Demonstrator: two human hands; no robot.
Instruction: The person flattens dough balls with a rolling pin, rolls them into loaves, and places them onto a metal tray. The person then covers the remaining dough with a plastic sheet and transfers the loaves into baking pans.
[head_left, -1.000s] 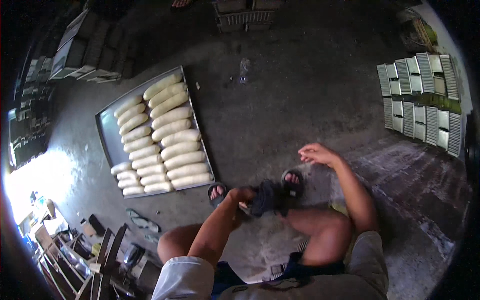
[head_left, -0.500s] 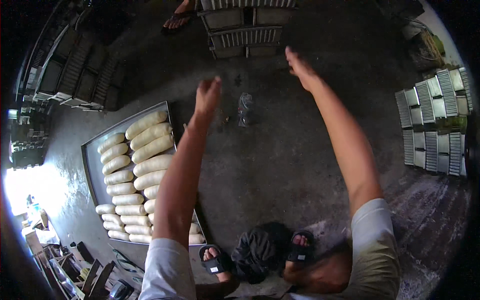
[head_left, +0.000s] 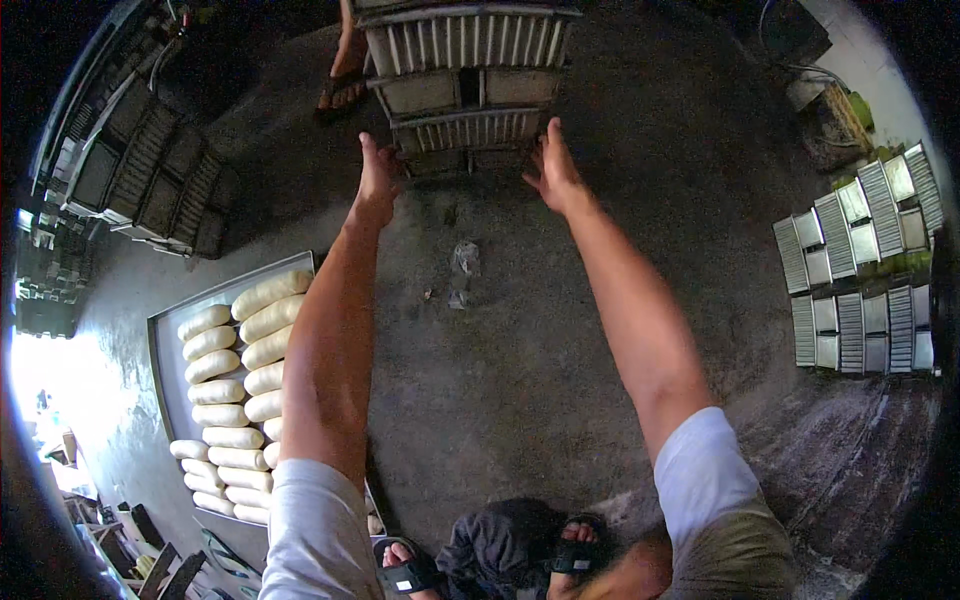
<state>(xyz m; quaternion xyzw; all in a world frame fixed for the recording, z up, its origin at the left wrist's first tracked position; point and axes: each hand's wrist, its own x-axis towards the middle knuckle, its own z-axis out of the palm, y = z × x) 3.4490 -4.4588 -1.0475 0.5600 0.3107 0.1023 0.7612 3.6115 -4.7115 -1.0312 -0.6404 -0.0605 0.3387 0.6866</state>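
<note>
Both my arms stretch forward to a stack of ribbed, dark grey boxes (head_left: 465,92) at the far middle. My left hand (head_left: 377,178) is beside the stack's lower left corner, its fingers apart. On the opposite side, my right hand (head_left: 556,170) is held by the lower right corner with fingers spread. Whether either hand touches the boxes I cannot tell. Neither holds anything. On the floor short of the stack lies a crumpled clear plastic piece (head_left: 465,262).
Left of me, a metal tray (head_left: 165,372) carries several pale, oblong dough-like rolls (head_left: 230,437). Ribbed boxes (head_left: 160,190) are stacked at the far left, and lighter ribbed metal ones (head_left: 865,230) at the right. Another person's foot (head_left: 342,93) is beside the far stack. Dark cloth (head_left: 500,545) lies between my sandaled feet.
My hands have come to either side of the far stack, the right one moving left and the left one slightly left. The stack now appears nearer and lower in view.
</note>
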